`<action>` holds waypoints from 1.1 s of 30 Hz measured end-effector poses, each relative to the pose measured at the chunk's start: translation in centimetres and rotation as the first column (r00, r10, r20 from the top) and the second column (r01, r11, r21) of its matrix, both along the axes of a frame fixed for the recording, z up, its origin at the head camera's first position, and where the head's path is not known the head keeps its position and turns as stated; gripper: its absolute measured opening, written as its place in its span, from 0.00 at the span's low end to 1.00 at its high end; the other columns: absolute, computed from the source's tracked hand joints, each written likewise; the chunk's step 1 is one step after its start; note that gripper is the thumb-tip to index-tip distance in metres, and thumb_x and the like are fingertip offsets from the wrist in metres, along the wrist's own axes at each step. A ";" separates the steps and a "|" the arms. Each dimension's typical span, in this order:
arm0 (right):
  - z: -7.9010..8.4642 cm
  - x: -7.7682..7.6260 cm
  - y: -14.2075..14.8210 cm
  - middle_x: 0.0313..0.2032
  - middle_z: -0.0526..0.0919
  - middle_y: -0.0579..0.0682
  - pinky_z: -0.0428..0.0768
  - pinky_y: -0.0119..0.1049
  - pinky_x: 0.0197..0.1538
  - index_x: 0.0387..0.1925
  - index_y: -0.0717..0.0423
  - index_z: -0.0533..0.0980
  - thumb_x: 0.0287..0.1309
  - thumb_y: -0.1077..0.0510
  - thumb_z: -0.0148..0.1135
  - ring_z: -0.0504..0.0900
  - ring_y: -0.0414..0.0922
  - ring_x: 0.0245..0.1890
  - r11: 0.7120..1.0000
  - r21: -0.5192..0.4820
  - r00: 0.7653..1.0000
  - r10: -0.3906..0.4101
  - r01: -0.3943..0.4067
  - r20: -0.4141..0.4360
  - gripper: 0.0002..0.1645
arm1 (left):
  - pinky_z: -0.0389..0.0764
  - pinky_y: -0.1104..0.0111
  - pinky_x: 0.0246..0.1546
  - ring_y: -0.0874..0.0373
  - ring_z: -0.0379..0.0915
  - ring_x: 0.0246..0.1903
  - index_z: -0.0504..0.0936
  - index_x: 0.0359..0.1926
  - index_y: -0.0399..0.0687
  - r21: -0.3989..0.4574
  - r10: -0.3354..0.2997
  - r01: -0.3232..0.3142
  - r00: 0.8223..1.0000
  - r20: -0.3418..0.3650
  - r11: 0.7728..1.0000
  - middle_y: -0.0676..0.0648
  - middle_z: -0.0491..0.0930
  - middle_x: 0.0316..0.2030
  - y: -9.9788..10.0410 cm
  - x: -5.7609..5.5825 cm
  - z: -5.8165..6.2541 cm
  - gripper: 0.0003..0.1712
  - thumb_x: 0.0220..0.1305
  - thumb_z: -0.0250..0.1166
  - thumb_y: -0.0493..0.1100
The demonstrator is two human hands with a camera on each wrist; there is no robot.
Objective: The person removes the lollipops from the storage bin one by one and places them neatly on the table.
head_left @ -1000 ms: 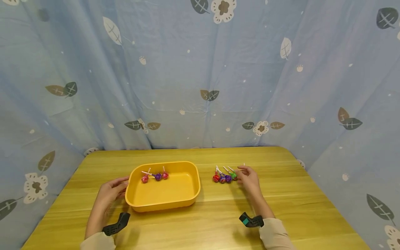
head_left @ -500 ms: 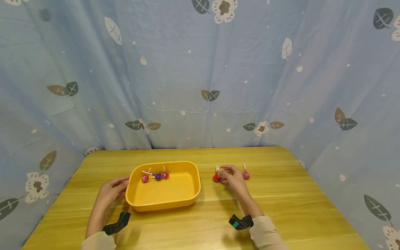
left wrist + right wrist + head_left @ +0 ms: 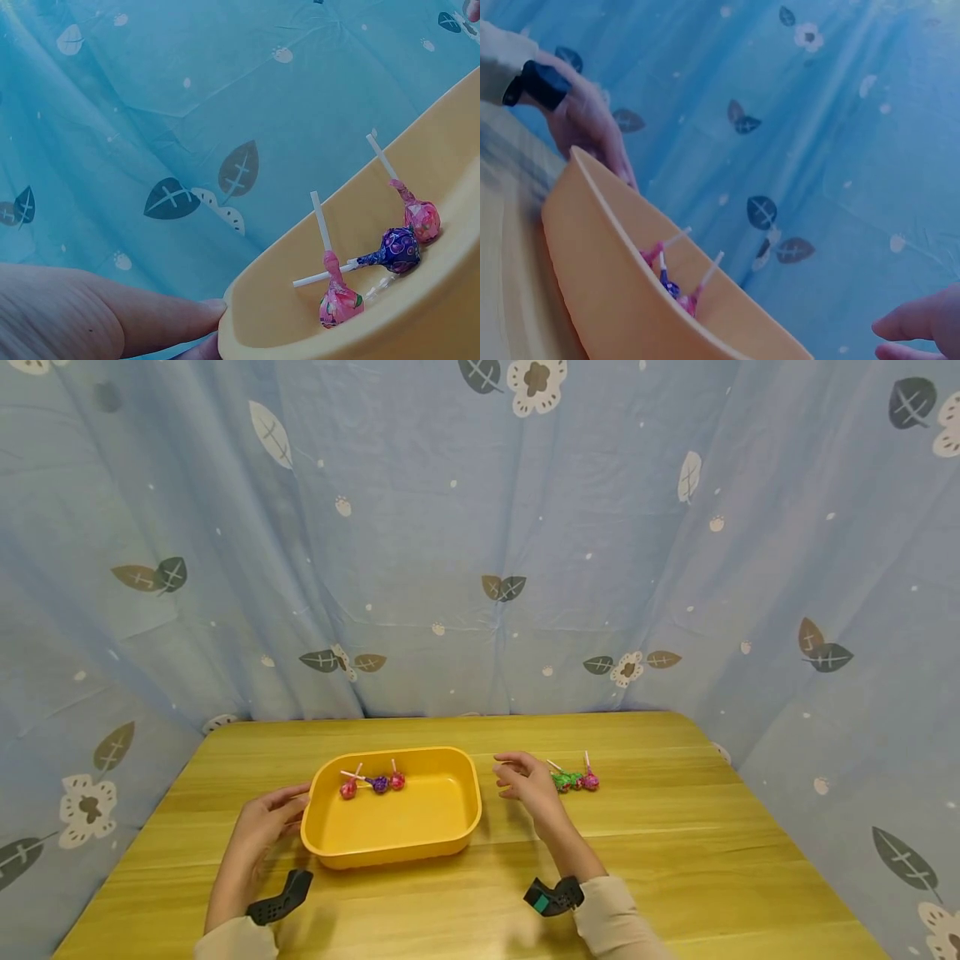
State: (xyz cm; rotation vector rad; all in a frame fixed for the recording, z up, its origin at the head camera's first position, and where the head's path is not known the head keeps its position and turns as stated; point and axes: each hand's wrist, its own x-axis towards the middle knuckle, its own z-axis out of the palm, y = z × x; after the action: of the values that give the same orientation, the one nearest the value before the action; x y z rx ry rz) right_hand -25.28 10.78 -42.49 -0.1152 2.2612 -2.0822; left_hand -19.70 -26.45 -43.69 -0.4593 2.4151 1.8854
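Observation:
The yellow tray (image 3: 390, 852) sits on the table at left centre and holds three lollipops: two pink ones and a purple one (image 3: 400, 251). My left hand (image 3: 258, 818) is at the tray's left side, its straight fingertips against the outer wall near the rim. To the right of the tray, my right hand (image 3: 528, 789) hovers with thumb and fingers apart and nothing visible between them. Just right of it lie green lollipops (image 3: 562, 781) beside a pink lollipop (image 3: 591, 780). The red and purple lollipops on the table are hidden by this hand.
The wooden table (image 3: 712, 860) extends in front of both arms and off to the right. Behind its far edge hangs a blue curtain (image 3: 420, 543) with leaves and flowers. Each wrist wears a black camera mount (image 3: 553, 897).
My right hand has moved left across the row of lollipops, uncovering the pink and green ones and covering the red and purple ones. The left hand and tray stay in place.

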 end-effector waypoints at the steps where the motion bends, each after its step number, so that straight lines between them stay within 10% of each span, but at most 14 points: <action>1: 0.1 0.0 -0.3 0.45 0.79 0.59 0.82 0.49 0.46 0.56 0.65 0.74 0.65 0.58 0.60 0.78 0.57 0.43 1.000 -0.007 1.000 0.011 -0.011 0.000 0.21 | 0.83 0.68 0.38 0.62 0.79 0.37 0.68 0.66 0.30 -0.001 0.000 0.000 1.000 0.001 1.000 0.36 0.78 0.51 0.0 0.0 0.0 0.29 0.71 0.59 0.45; 13: 3.4 1.1 -4.4 0.43 0.79 0.63 0.79 0.55 0.49 0.54 0.72 0.72 0.66 0.64 0.57 0.77 0.64 0.45 0.984 -0.086 0.988 0.155 -0.153 0.018 0.19 | 0.83 0.68 0.37 0.61 0.79 0.36 0.68 0.66 0.30 -0.001 -0.006 0.006 1.000 0.003 1.000 0.34 0.76 0.54 0.1 -0.2 -0.1 0.30 0.71 0.59 0.45; 23: 0.9 -1.0 -7.2 0.42 0.80 0.60 0.82 0.49 0.46 0.55 0.69 0.74 0.66 0.59 0.60 0.81 0.53 0.39 0.978 -0.100 0.982 0.185 -0.181 0.032 0.21 | 0.83 0.68 0.38 0.61 0.79 0.37 0.67 0.66 0.31 -0.017 -0.016 0.016 1.000 0.007 1.000 0.34 0.76 0.54 0.0 -0.2 -0.2 0.31 0.71 0.58 0.46; 33: -0.2 -2.6 -9.8 0.40 0.80 0.56 0.82 0.48 0.46 0.51 0.68 0.76 0.65 0.61 0.59 0.80 0.62 0.46 0.976 -0.093 0.969 0.209 -0.198 0.132 0.17 | 0.83 0.69 0.38 0.63 0.79 0.37 0.67 0.66 0.31 -0.013 -0.006 0.006 1.000 0.007 1.000 0.35 0.77 0.54 -0.1 -0.1 0.0 0.31 0.71 0.59 0.47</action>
State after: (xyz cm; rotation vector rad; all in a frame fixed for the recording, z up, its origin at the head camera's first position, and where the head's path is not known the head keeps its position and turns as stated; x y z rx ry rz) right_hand -27.91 0.98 -42.67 -0.1890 1.9957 -2.0060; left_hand -19.78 -26.52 -43.72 -0.4576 2.4233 1.8636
